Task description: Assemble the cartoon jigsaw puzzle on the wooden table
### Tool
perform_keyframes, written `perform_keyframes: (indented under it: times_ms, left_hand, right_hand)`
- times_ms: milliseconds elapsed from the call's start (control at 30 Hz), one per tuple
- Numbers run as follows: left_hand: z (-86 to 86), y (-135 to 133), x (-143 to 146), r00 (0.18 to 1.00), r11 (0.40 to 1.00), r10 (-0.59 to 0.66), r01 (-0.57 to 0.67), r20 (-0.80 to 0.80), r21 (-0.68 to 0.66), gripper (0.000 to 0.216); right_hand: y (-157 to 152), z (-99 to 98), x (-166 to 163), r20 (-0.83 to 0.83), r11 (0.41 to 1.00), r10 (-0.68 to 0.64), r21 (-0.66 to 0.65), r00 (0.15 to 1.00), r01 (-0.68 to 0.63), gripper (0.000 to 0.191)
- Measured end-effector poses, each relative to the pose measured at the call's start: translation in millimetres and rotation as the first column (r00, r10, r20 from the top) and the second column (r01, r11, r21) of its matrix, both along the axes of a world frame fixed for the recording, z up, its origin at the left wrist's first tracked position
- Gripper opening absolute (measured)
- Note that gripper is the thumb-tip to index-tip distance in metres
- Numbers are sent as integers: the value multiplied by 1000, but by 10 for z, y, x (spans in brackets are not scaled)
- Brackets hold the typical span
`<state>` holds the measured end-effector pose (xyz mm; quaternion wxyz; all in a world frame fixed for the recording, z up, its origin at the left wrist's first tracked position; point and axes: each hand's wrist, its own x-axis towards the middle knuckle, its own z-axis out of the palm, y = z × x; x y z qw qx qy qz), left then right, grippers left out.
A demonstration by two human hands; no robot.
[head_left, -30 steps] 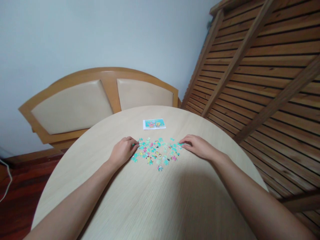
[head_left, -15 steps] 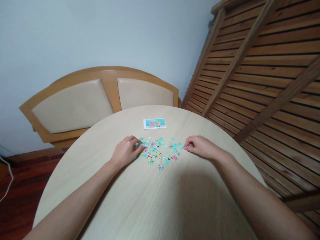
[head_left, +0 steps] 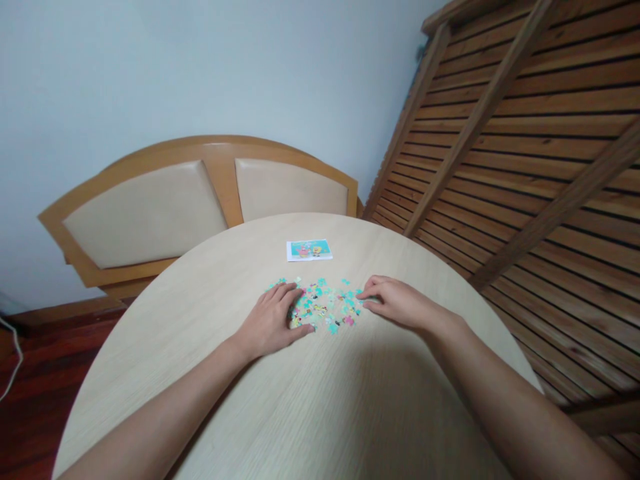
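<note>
Many loose jigsaw puzzle pieces (head_left: 327, 308), mostly turquoise with bits of pink, yellow and black, lie scattered in a patch on the round wooden table (head_left: 300, 413). My left hand (head_left: 273, 320) rests at the left side of the patch, its thumb and fingers spread around the nearest pieces and hiding some of them. At the right edge, my right hand (head_left: 387, 300) has its fingertips low over the turquoise pieces, thumb and forefinger a little apart. I cannot make out whether the right fingertips touch a piece.
Beyond the pieces lies a small picture sheet (head_left: 310, 251) with two cartoon figures on turquoise. Behind the table stands a wooden frame with cream padded panels (head_left: 293, 187). A slatted wooden panel (head_left: 525, 167) leans at the right. A white cable (head_left: 17, 360) hangs at the left.
My left hand has moved right and nearer to me, spreading its fingers over the left pieces. My right hand has shifted slightly left and its pinched fingers have parted.
</note>
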<state>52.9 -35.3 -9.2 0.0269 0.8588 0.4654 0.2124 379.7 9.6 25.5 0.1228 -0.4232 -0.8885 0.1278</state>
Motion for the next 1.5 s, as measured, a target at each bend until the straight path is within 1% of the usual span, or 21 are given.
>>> perform_keyframes:
  times_ms: [100,200,300,400,467,533,600,667,733,800,900,933,967,1000,1067,1100,1167,1233,1333,1400,1500]
  left_hand:
    - [-16,64,-54,999,999,44,-44,13,27,71]
    - [-39,96,-77,998,997,62,-62,15,51,66]
    - [-62,103,-80,997,995,76,-76,16,71,60]
    - [-67,98,-64,996,993,83,-85,30,77,51]
    - [-54,90,-40,996,994,73,-77,55,72,45]
    - [-30,75,-3,996,996,42,-49,83,79,40]
    - [-1,49,45,995,995,-3,-7,104,95,38]
    - [25,7,94,992,994,-37,24,123,109,38]
    - [47,-51,129,990,991,-63,47,128,122,34]
    - [71,-120,137,989,987,-99,84,112,136,26]
    - [140,-230,99,981,982,-159,145,110,124,18]
    - [174,-264,81,974,978,-194,183,112,105,18]
    - [211,-295,65,960,965,-258,252,107,72,18]
    - [248,-324,52,934,939,-345,343,94,38,19]
    - [311,-374,45,888,891,-453,454,78,5,21]
    - [331,-395,50,856,858,-512,514,73,-17,24]
    - [349,-428,71,806,804,-588,591,64,-62,28]
    - [348,-448,92,780,775,-624,625,45,-98,28]
    - [354,-454,101,782,775,-622,620,21,-127,26]
    - [367,-447,93,792,783,-610,607,18,-137,26]
    - [377,-430,78,808,799,-590,584,4,-139,26]
  right_hand:
    - [-15,9,-16,32,999,-34,-26,999,35,24]
    - [-54,82,-25,87,991,-98,-78,991,105,21]
    - [-161,210,-53,210,970,-180,-128,961,209,15]
    - [-355,374,-141,324,940,-247,-150,913,307,8]
    - [-510,479,-248,386,932,-236,-171,892,321,6]
    - [-648,550,-385,377,938,-172,-221,910,268,6]
    - [-743,555,-535,346,949,-46,-277,937,149,4]
    - [-789,480,-681,287,960,64,-279,956,19,14]
    - [-794,348,-805,258,964,126,-259,958,-57,27]
    - [-773,211,-890,214,971,165,-207,963,-120,33]
    - [-698,108,-902,122,980,167,-127,978,-151,30]
    - [-662,110,-871,94,978,177,-127,980,-165,28]
    - [-622,126,-827,65,976,180,-135,982,-170,24]
    - [-580,150,-772,31,976,178,-129,983,-173,19]
    - [-499,202,-658,-16,980,170,-102,985,-171,10]
    - [-466,220,-609,-39,980,172,-94,984,-175,11]
    - [-423,235,-550,-51,971,219,-86,974,-222,18]
    - [-409,226,-537,-21,954,286,-93,958,-286,22]
    - [-408,209,-541,31,934,347,-101,937,-342,21]
    - [-400,212,-514,41,932,350,-110,936,-344,20]
    - [-374,232,-440,51,947,304,-130,951,-295,18]
